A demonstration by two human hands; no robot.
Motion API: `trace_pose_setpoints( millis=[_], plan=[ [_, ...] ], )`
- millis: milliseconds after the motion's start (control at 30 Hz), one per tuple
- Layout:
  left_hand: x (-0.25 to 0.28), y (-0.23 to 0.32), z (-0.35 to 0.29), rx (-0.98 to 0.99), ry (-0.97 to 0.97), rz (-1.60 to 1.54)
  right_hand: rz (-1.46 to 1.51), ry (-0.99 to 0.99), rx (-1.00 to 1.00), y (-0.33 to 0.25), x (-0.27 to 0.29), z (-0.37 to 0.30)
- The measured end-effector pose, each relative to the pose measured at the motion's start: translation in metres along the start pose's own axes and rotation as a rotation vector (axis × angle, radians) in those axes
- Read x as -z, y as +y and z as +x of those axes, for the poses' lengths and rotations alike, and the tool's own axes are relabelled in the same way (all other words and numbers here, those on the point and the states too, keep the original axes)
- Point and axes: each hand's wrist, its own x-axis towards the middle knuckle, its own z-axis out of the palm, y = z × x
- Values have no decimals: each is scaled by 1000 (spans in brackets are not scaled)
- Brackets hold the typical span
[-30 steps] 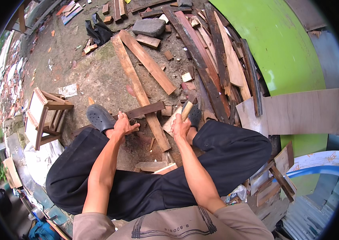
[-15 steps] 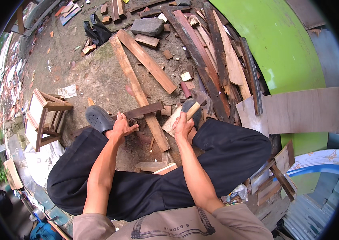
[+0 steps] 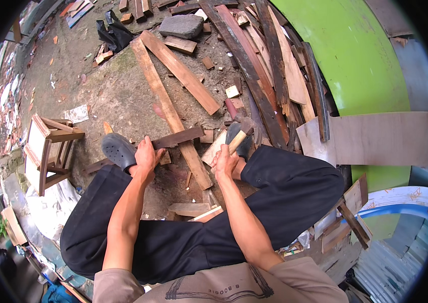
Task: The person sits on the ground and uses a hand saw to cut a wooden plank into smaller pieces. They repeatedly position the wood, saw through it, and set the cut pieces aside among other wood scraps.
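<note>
My left hand (image 3: 145, 155) is closed round a dark wooden slat (image 3: 181, 137), just right of my left clog (image 3: 119, 150). That slat slants across a long light-brown plank (image 3: 166, 108) lying on the ground. A hammer with a pale wooden handle (image 3: 237, 142) is gripped in my right hand (image 3: 224, 161). Its dark head (image 3: 247, 124) points away from me, above my right clog (image 3: 244, 146). Beside the right hand lies a pale wood piece (image 3: 214, 146), partly covered by that hand. The slat's left end runs behind the left clog.
A second plank (image 3: 183, 76) and a grey stone block (image 3: 181, 27) lie ahead. Long boards (image 3: 269, 76) are piled at right, beside a green panel (image 3: 345, 60). A small wooden stool (image 3: 55, 136) lies tipped at left. Wood offcuts (image 3: 189, 209) sit between my legs.
My left hand has shifted from fingers stretched rightward to a grip round the slat. The hammer in my right hand has turned slightly. The whole view has shifted a little.
</note>
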Motion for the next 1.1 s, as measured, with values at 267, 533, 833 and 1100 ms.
trace_pose_setpoints(
  millis=[267,533,833,1100],
  plan=[
    [-3,-7,6,-47,2,23,-229,-163,-296,-5,4,15],
    [-1,-5,9,-66,13,31,-298,-177,-371,10,-4,15],
    [-10,-17,7,-77,76,56,-107,-74,-184,-13,-2,13],
    [-10,-12,0,-42,80,-55,-366,-198,-439,5,2,22]
  ],
)
